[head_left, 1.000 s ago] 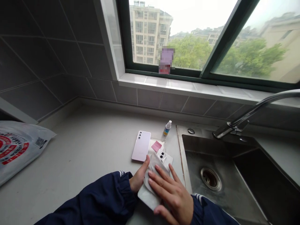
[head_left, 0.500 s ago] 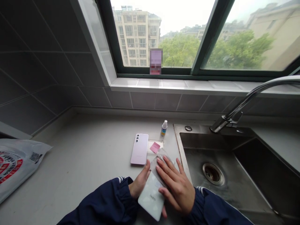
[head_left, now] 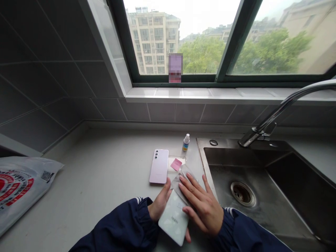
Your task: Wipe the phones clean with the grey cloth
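My left hand [head_left: 159,203] grips the left edge of a white phone [head_left: 173,220] that lies back up on the grey counter [head_left: 99,178]. My right hand [head_left: 202,203] lies flat over the phone's upper half and presses a grey cloth [head_left: 181,182] onto it. A lilac phone [head_left: 159,166] rests back up just beyond my left thumb. Beside it lies a clear sheet with a pink tab [head_left: 175,163]. A small spray bottle [head_left: 186,142] stands upright behind them.
A steel sink [head_left: 262,196] with a drain and a curved tap [head_left: 278,112] fills the right side. A printed white plastic bag [head_left: 21,185] lies at the far left. Dark tiles and a window sill [head_left: 210,93] bound the counter at the back.
My right hand slid the cloth up the white phone, uncovering its lower back and logo. The view shifted slightly; the other items stayed put.
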`<action>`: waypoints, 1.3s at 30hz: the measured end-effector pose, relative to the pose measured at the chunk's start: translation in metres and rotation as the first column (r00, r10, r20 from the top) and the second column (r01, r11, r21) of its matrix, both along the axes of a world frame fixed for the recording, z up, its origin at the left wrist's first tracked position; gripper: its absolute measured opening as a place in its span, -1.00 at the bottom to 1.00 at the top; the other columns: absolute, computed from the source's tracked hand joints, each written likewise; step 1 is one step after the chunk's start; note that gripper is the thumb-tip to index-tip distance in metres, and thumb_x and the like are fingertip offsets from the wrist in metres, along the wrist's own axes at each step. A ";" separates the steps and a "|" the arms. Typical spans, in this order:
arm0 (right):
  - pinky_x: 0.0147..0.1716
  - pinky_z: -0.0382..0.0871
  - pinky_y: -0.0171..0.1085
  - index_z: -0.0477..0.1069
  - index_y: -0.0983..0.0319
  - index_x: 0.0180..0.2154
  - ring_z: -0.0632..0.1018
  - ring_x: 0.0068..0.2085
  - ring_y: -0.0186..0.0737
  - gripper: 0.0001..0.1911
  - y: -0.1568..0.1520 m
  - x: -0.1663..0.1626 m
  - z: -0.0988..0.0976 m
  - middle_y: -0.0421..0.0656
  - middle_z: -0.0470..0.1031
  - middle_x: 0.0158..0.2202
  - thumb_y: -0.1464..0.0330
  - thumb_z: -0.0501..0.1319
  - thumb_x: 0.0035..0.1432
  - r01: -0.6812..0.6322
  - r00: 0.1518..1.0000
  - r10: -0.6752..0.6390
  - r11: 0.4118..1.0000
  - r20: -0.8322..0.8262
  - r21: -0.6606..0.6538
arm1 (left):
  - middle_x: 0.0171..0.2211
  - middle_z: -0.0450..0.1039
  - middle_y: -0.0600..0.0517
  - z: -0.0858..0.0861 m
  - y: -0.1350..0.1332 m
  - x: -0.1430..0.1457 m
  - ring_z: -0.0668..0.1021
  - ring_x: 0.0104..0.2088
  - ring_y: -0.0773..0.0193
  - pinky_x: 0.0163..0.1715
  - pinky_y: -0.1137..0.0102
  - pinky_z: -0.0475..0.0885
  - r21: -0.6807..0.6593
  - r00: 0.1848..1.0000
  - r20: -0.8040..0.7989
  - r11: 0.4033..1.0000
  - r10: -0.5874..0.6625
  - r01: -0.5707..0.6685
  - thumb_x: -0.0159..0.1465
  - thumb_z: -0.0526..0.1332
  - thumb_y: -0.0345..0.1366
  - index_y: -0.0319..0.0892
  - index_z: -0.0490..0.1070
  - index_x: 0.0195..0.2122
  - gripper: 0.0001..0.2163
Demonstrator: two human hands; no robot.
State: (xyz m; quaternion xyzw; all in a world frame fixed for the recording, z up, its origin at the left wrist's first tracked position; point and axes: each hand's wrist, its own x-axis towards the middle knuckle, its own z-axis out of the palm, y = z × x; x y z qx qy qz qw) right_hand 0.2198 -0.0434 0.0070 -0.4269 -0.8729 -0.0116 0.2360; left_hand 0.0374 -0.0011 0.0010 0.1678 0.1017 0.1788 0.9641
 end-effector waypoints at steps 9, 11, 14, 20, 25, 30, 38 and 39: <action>0.28 -0.34 0.24 0.15 0.29 0.26 0.06 0.35 0.08 -0.41 -0.007 -0.006 0.004 -0.03 0.19 0.28 0.11 -0.04 0.34 -0.177 0.984 0.176 0.984 -0.015 -0.017 | -0.07 0.51 -0.20 -0.006 -0.001 0.000 0.53 -0.01 0.05 0.08 0.21 0.29 -0.080 0.977 -0.155 0.984 0.145 -0.158 0.24 0.02 0.19 -0.30 0.27 0.18 -0.31; 0.29 -0.32 0.22 0.10 0.28 0.29 0.05 0.35 0.05 -0.44 -0.003 -0.002 0.002 -0.01 0.15 0.30 0.17 -0.03 0.35 -0.099 0.995 0.099 0.995 -0.011 -0.017 | -0.01 0.47 -0.23 -0.008 -0.001 -0.002 0.53 -0.02 -0.07 0.02 0.05 0.33 -0.036 0.993 -0.082 0.995 0.089 -0.092 0.22 -0.02 0.23 -0.23 0.19 0.24 -0.27; 0.28 -0.26 0.21 0.02 0.29 0.31 0.03 0.36 0.05 -0.44 0.002 0.002 -0.001 0.02 0.08 0.32 0.24 -0.03 0.36 0.015 1.000 -0.015 0.999 -0.012 -0.029 | 0.05 0.43 -0.26 -0.009 -0.001 -0.003 0.55 -0.07 -0.17 -0.09 -0.06 0.36 -0.005 0.999 -0.046 1.000 0.015 -0.015 0.21 -0.10 0.27 -0.13 0.11 0.29 -0.25; 0.29 -0.29 0.22 0.13 0.32 0.27 0.02 0.36 0.11 -0.40 -0.009 -0.009 0.003 -0.03 0.12 0.31 0.12 0.00 0.33 -0.178 0.984 0.177 0.983 -0.017 -0.034 | -0.01 0.48 -0.25 0.000 -0.003 0.001 0.51 0.02 0.08 0.13 0.26 0.24 -0.042 0.976 -0.137 0.984 0.167 -0.174 0.26 -0.01 0.17 -0.34 0.26 0.18 -0.30; 0.29 -0.32 0.21 0.10 0.29 0.28 0.02 0.36 0.06 -0.46 -0.003 -0.004 0.000 -0.03 0.10 0.32 0.21 -0.03 0.36 -0.136 0.991 0.135 0.990 -0.006 -0.040 | -0.02 0.48 -0.24 -0.007 -0.002 0.000 0.57 -0.08 -0.09 -0.08 0.04 0.40 -0.029 0.996 -0.073 0.998 0.050 -0.052 0.21 -0.08 0.27 -0.19 0.19 0.24 -0.25; 0.29 -0.29 0.18 0.01 0.29 0.31 0.00 0.37 0.03 -0.45 0.010 0.009 -0.009 0.00 0.06 0.34 0.27 -0.04 0.36 -0.044 0.999 0.043 0.998 -0.028 -0.046 | -0.10 0.50 -0.31 -0.004 0.000 -0.001 0.61 -0.26 -0.09 -0.35 0.04 0.48 0.082 0.999 -0.041 0.996 0.035 -0.032 0.26 -0.22 0.24 -0.21 0.08 0.29 -0.24; 0.27 -0.14 0.17 0.02 0.25 0.31 0.01 0.36 0.02 -0.45 0.014 0.013 -0.016 0.01 0.08 0.33 0.24 -0.07 0.35 -0.052 0.996 0.045 0.994 -0.079 -0.094 | -0.21 0.54 -0.32 -0.005 0.003 0.004 0.62 -0.32 -0.09 -0.48 0.04 0.50 0.052 0.999 0.026 0.999 -0.018 0.017 0.24 -0.34 0.26 -0.24 0.07 0.29 -0.20; 0.27 -0.13 0.17 0.03 0.25 0.31 0.01 0.36 0.02 -0.45 0.015 0.014 -0.016 0.01 0.09 0.32 0.23 -0.07 0.35 -0.056 0.995 0.048 0.994 -0.088 -0.089 | -0.20 0.54 -0.34 -0.006 0.003 0.005 0.62 -0.32 -0.10 -0.48 0.02 0.50 0.048 0.999 0.030 0.999 -0.016 0.014 0.24 -0.35 0.26 -0.25 0.08 0.28 -0.20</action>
